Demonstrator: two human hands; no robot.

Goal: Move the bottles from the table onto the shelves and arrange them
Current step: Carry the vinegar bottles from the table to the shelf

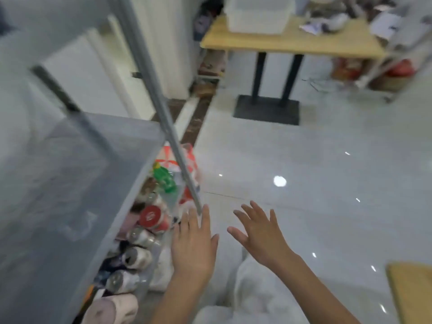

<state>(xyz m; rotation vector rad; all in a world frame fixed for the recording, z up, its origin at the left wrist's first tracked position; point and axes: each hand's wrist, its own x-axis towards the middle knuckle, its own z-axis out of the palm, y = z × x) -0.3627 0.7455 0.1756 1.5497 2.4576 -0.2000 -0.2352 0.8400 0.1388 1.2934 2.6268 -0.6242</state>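
two hands, both released and empty: my left hand [194, 249] and right hand [261, 237] are spread flat, fingers straight, above the glossy floor [315, 148]. the left fingertips lie just beside the foot of the shelf's metal post [163, 113]; i cannot tell whether they touch it. the bottles [140, 239] in view are on the lower shelf, packed in a row close to its open front edge, beneath the grey upper shelf [70, 183]; among them is a red-capped bottle [150, 216]. on the far desk [292, 40] i see a clear bin [259, 15] and blurred clutter, but no bottle i can name. risks, as i judge them: a careless left-hand sweep could strike the post or nudge the crowded row, tipping a bottle off the edge. the smeared view suggests a fast head turn, so a reach now would be poorly aimed.
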